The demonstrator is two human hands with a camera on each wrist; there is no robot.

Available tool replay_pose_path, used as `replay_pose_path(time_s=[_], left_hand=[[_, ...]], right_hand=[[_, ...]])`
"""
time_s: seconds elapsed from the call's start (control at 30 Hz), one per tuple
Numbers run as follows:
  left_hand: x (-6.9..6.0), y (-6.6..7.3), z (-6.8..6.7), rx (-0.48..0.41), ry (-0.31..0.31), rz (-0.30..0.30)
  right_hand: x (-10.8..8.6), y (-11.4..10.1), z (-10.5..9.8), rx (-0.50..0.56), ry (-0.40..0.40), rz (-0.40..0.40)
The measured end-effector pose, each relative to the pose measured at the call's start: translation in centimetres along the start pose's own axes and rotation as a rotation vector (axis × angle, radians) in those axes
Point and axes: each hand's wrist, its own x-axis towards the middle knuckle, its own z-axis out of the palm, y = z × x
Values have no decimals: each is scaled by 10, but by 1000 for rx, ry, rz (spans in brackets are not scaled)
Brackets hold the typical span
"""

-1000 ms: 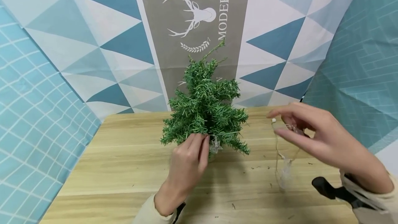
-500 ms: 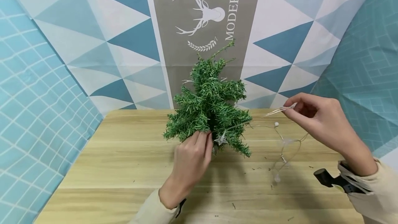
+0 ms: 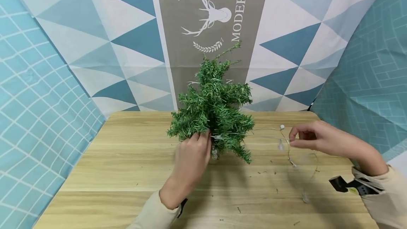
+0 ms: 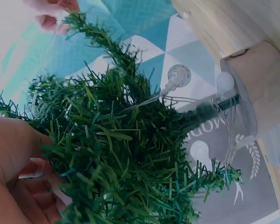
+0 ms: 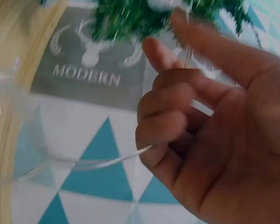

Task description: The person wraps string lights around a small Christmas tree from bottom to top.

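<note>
A small green artificial tree [image 3: 219,105] stands on the wooden table. My left hand [image 3: 190,158] reaches into its lower front branches and pinches the light string there, its fingertips partly hidden by needles. To the right of the tree, my right hand [image 3: 321,139] has its fingers curled round the clear string, which stretches across to the branches. Loops with a small white ball [image 3: 282,127] and a clear drop-shaped bulb [image 3: 281,145] hang below. In the left wrist view a round clear bulb [image 4: 179,75] is beside the trunk, near the wooden base [image 4: 261,84].
Patterned cloth [image 3: 133,45] hangs behind the table [image 3: 111,172], with blue sheets [image 3: 38,98] at the left and right sides. Small dark bits of needle lie scattered on the tabletop to the right of the tree.
My right hand has lowered while holding the string, and the hanging loops have shifted. The star light by my left hand has moved in toward the branches. My left hand stays at the tree.
</note>
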Motion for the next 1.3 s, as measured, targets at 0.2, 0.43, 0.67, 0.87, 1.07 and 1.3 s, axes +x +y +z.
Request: replay_pose_path(time_s=[0.2,0.43,0.67,0.87,1.07,1.3], left_hand=[[2,-9,-3,34,-49,-13],[-10,-17,-10,-2,-19,4],[-26,-18,-34,-120,26,101],[-38,-29,-59,-170,131,137],[-45,-52,-79,-139,211,144],[-48,-73,-93,-106,222,103]], right_hand=[[2,26,-3,-109,153,79],[0,48,0,-298,336,135],[7,53,-3,-301,490,104],[23,56,-5,-30,519,148],[44,53,-3,277,559,100],[72,42,-7,233,657,204]])
